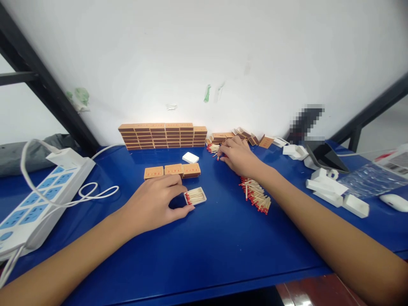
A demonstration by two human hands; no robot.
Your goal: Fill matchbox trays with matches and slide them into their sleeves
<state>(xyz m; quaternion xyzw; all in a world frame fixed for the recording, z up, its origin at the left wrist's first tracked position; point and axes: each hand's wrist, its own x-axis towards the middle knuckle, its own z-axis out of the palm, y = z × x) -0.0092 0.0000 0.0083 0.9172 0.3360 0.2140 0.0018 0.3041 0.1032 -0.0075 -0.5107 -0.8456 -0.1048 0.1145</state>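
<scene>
My left hand [162, 197] grips the end of a small white matchbox tray [204, 196] between thumb and fingers. Matches [196, 196] with red heads lie in the tray. Farther back, my right hand [237, 155] is bent over a small heap of matches [213, 148], its fingertips pinched around a match [218, 157]. Below that wrist a bigger pile of loose matches [255, 195] spreads on the blue table. Three orange matchboxes [174, 169] sit in a row just behind my left hand, and a white tray [190, 157] lies near them.
Against the wall stands a stack of matchboxes [162, 137]. Orange matchbox sleeves [244, 134] lie right of it. White trays [328, 189], a dark tablet-like device [327, 156] and a white mouse [394, 202] occupy the right. A power strip [47, 199] with cables fills the left.
</scene>
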